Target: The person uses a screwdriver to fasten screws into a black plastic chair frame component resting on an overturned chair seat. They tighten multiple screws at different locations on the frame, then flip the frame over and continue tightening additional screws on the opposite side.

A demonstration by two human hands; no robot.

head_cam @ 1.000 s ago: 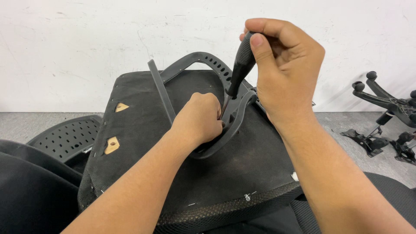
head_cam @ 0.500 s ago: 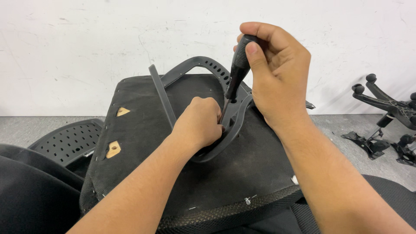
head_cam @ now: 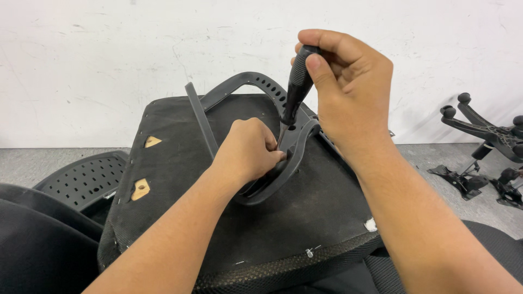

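showing an upturned seat pan [head_cam: 218,218], black fabric underside up, with a curved plastic armrest bracket [head_cam: 283,163] lying on it. right hand [head_cam: 343,92], grip clenched round the black handle of a screwdriver [head_cam: 297,81], holds the tool upright with its tip at the bracket. left hand [head_cam: 248,149], grip closed on the bracket, steadies it. bracket looks stiff and light; seat pan bulkier, best held by its rim. open floor [head_cam: 425,163] lies to the right, before a chair base [head_cam: 485,125]; a perforated backrest [head_cam: 81,179] crowds the left.
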